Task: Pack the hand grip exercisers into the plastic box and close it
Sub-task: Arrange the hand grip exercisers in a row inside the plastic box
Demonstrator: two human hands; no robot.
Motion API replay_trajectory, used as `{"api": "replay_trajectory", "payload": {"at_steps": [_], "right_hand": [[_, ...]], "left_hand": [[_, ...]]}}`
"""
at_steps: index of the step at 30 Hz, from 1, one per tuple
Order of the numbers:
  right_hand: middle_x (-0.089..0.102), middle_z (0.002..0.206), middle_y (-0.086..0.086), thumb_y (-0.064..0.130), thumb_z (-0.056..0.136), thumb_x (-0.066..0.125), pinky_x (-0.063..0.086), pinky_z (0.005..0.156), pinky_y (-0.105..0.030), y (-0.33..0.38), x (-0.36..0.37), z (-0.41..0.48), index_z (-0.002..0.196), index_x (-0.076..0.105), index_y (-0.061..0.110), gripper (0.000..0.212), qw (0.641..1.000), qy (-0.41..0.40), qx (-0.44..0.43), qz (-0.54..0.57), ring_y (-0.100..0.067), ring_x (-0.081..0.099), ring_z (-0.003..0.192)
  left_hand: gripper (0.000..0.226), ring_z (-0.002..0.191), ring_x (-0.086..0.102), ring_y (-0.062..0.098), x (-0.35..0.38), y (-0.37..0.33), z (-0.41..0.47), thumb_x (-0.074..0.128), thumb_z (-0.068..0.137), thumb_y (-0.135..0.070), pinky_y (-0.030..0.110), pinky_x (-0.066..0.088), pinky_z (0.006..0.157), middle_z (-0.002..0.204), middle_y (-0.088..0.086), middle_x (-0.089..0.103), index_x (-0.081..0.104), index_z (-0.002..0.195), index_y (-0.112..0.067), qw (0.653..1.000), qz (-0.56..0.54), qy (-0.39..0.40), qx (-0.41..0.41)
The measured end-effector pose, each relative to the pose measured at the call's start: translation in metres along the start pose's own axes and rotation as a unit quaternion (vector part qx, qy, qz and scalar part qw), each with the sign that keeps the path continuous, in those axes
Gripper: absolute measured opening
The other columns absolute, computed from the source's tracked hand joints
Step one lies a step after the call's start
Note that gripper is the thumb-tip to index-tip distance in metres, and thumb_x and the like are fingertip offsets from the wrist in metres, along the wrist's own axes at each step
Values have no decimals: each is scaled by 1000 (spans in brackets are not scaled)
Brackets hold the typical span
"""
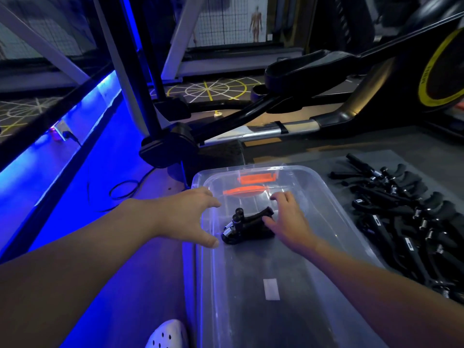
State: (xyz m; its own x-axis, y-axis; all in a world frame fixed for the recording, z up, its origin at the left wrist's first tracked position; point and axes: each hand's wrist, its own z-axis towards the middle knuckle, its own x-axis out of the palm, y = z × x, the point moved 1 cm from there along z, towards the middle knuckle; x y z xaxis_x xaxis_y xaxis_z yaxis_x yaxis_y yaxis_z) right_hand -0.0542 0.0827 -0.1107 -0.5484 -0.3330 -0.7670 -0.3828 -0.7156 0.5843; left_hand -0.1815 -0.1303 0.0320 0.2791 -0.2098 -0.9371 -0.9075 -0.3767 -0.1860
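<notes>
A black exercise machine [326,96] fills the upper right of the frame. Below it, in the lower centre, stands the clear plastic box [251,322], open at the top, with an orange latch [256,178] at its far end. On the right edge of the frame lies a heap of black hand grip exercisers [406,222], outside the box and well apart from both hands.

The left hand [190,217] hovers at the box's left rim, fingers spread wide and holding nothing. The right hand [288,222] reaches down inside the box, fingers loose and fairly straight, gripping nothing.

Just left of that hand, on the box floor, lies a small bundle of exercisers [247,228], their springs pointing toward the left wall. The right thumb is at the handle ends; whether it touches them I cannot tell.

The risk I see is packing space. Most of the heap is yet to go in, and exercisers dropped loosely could tangle by their springs, stack high and keep the lid from shutting. No lid shows clearly here.
</notes>
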Motion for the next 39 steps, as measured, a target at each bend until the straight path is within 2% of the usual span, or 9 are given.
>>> {"api": "replay_trajectory", "payload": {"at_steps": [3, 5, 9, 13, 18, 22, 28, 34, 39], "right_hand": [[47, 118, -2, 17, 80, 67, 46, 87, -37, 19, -31, 4, 117, 53, 14, 40, 999, -19, -48, 11, -22, 50, 108], [50, 116, -2, 13, 80, 66, 46, 88, -34, 29, -56, 5, 115, 56, 13, 37, 996, -42, -75, 27, -19, 51, 107], [48, 105, 8, 10, 81, 62, 44, 85, -26, 32, -105, -2, 107, 58, 16, 27, 990, -96, -92, 41, -10, 49, 100], [46, 100, 10, 5, 81, 60, 40, 82, -20, 4, -145, -17, 107, 58, 17, 28, 990, -129, -48, 34, -9, 49, 95], [52, 102, 0, 4, 79, 61, 44, 86, -30, -62, -166, -45, 106, 59, 10, 27, 988, -144, 50, 8, -19, 54, 96], [51, 98, -1, 10, 81, 60, 42, 79, -31, -123, -166, -82, 102, 58, 10, 21, 980, -113, 161, -27, -23, 53, 93], [55, 114, -9, 28, 82, 64, 46, 92, -44, -202, -159, -141, 117, 53, 12, 39, 947, -45, 309, -77, -31, 52, 108], [60, 123, -8, 40, 78, 73, 47, 94, -45, -236, -159, -158, 137, 41, 16, 71, 937, -23, 347, -35, -29, 53, 114], [63, 120, 3, 43, 78, 72, 40, 97, -41, -238, -158, -155, 139, 41, 22, 71, 940, -27, 332, -73, -24, 47, 117]], "left_hand": [[77, 130, 42, 9, -12, -17, 3, 68, 71, -63, 30, 37, 107, 141, -11, 45, 48, 137, -27, 999, -16, -38, 14], [74, 122, 49, 8, -22, -34, 6, 54, 65, -69, 31, 41, 103, 131, -12, 56, 58, 127, -29, 997, -23, -71, 30], [38, 96, 61, 4, -32, -73, 20, 65, 80, -47, 23, 48, 86, 101, -12, 68, 69, 110, -25, 987, -49, -121, 88], [27, 96, 61, 4, -25, -112, 38, 65, 84, -39, 25, 48, 87, 100, -12, 68, 71, 106, -23, 981, -65, -139, 122], [38, 109, 53, 4, -6, -154, 59, 58, 84, -53, 23, 40, 92, 119, -19, 60, 63, 116, -34, 976, -12, -142, 164], [72, 122, 48, 10, 12, -183, 72, 40, 73, -72, 32, 39, 105, 130, -8, 54, 59, 125, -26, 969, -14, -122, 214], [85, 137, 34, 12, 37, -202, 85, 31, 69, -83, 36, 33, 111, 149, -6, 34, 48, 135, -32, 972, 43, -102, 209], [88, 130, 34, 6, 39, -207, 92, 29, 66, -86, 25, 30, 108, 139, -15, 44, 54, 131, -33, 969, 71, -107, 211], [89, 130, 28, 4, 38, -207, 96, 27, 64, -90, 29, 33, 108, 138, -18, 42, 53, 131, -37, 970, 88, -85, 209]]}}
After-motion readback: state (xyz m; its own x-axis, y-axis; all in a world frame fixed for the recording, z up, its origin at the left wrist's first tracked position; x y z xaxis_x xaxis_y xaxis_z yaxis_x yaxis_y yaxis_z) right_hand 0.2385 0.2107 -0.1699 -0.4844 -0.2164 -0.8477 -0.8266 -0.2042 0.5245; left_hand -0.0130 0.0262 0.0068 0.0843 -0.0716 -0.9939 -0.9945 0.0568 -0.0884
